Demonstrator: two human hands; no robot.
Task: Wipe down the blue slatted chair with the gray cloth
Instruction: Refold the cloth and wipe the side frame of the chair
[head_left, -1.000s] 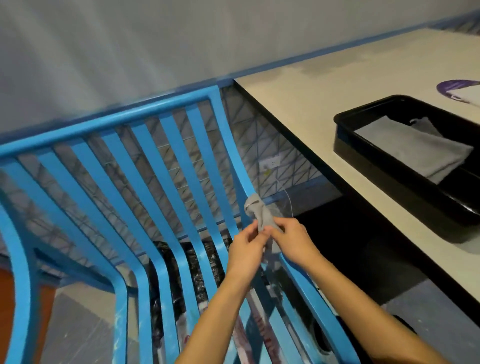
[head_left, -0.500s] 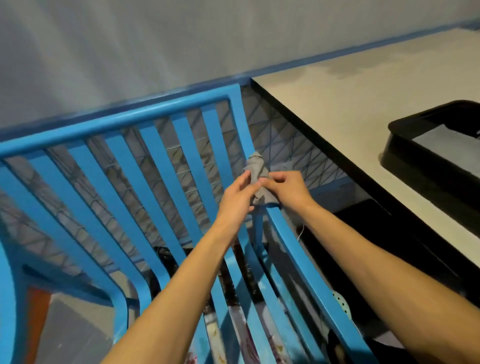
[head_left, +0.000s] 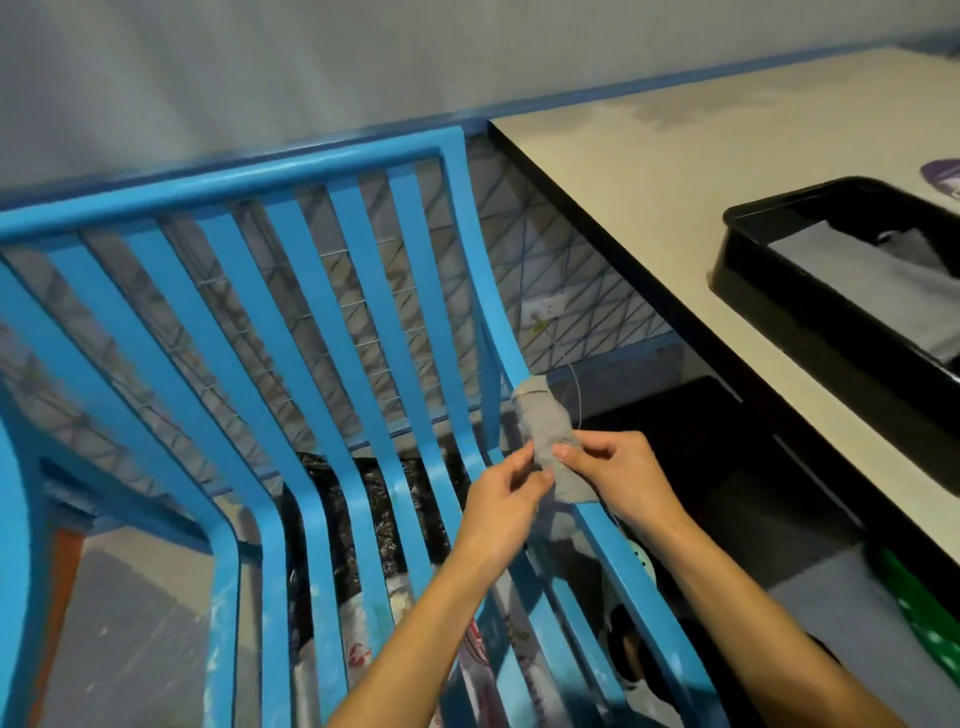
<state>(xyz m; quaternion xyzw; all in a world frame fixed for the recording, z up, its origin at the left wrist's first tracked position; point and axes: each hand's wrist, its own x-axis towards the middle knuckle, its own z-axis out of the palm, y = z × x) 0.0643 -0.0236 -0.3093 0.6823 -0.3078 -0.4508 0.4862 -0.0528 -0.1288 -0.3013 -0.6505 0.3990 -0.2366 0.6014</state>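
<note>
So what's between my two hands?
The gray cloth, draped over the blue chair's outer rail; left hand and right hand both pinch it. Head view.

Bare from fingertips to the bottom edge of the view: left hand (head_left: 501, 499) and right hand (head_left: 623, 478), slim-fingered, with a short, plain nail showing on the right thumb. Behind them, left forearm (head_left: 415, 634) and right forearm (head_left: 753, 623), slender, smooth, uncovered along their whole visible length.
</note>
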